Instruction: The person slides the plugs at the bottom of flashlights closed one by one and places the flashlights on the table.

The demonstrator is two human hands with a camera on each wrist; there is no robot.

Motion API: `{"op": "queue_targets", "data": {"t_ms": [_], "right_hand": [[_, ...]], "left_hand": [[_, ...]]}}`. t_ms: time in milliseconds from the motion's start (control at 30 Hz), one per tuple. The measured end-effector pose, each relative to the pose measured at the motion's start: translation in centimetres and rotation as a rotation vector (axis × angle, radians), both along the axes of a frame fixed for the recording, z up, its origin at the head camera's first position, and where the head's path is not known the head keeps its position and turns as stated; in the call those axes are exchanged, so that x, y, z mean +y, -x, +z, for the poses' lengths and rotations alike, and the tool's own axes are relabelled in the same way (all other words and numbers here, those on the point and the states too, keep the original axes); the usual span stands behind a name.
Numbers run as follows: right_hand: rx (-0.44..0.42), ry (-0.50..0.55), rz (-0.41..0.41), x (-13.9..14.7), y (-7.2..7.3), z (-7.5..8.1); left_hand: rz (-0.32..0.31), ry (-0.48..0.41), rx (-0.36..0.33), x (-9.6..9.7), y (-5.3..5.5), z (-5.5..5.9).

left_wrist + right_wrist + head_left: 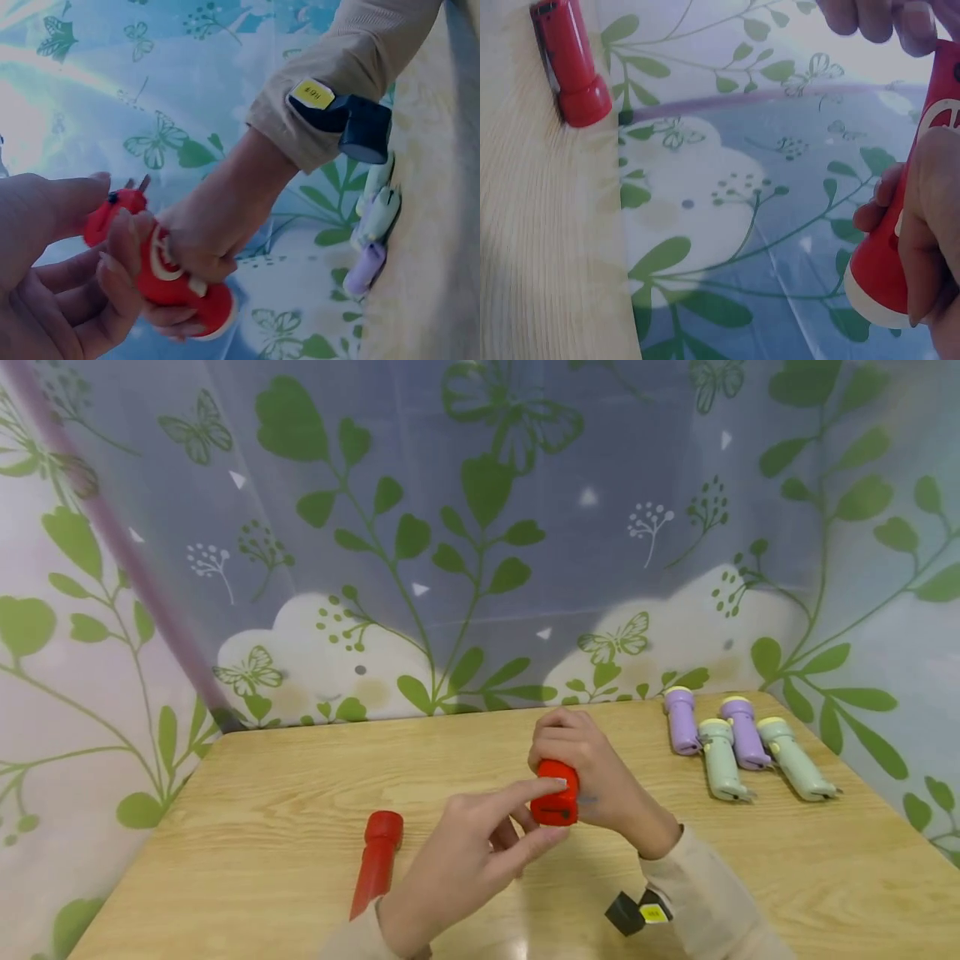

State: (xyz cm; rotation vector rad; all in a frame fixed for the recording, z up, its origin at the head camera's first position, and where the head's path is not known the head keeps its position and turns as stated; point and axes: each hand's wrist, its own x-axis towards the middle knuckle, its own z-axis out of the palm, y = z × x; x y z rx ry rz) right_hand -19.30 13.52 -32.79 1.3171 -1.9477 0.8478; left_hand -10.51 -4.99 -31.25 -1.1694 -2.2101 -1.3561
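A red flashlight (pixel 555 806) with a white lens rim is held up over the table, its tail end facing the head camera. My right hand (pixel 588 764) grips it round the body, and the lens end (pixel 881 281) sticks out past the fingers in the right wrist view. At the tail, my left hand (pixel 480 847) pinches with thumb and index finger. Two small prongs (pixel 141 182) jut from that end in the left wrist view. A second red flashlight (pixel 377 856) lies on the table beside my left forearm, partly hidden by it.
Two purple flashlights (pixel 682 722) and two pale green flashlights (pixel 722 764) lie together at the back right of the wooden table (pixel 300 785). A black wrist camera (pixel 626 912) sits on the right sleeve. A leaf-patterned curtain (pixel 480 610) stands behind the table.
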Motion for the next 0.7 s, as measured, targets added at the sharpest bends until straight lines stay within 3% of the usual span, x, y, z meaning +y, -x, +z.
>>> {"op": "queue_targets", "data": {"t_ms": [167, 267, 500, 700], "right_hand": [[0.035, -0.011, 0.017, -0.7, -1.0, 0.7], [0.047, -0.016, 0.017, -1.0, -1.6, 1.0], [0.047, 0.013, 0.056, -1.5, -2.2, 1.1], [0.05, 0.014, 0.08, -1.6, -2.4, 1.1]], "left_hand": [[-0.148, -0.106, -0.099, 0.6, -0.2, -0.5], [-0.191, -0.14, -0.134, 0.8, -0.4, -0.6], [-0.201, -0.183, -0.019, 0.9, -0.5, -0.8], [-0.244, -0.186, 0.017, 0.7, -0.4, -1.0]]}}
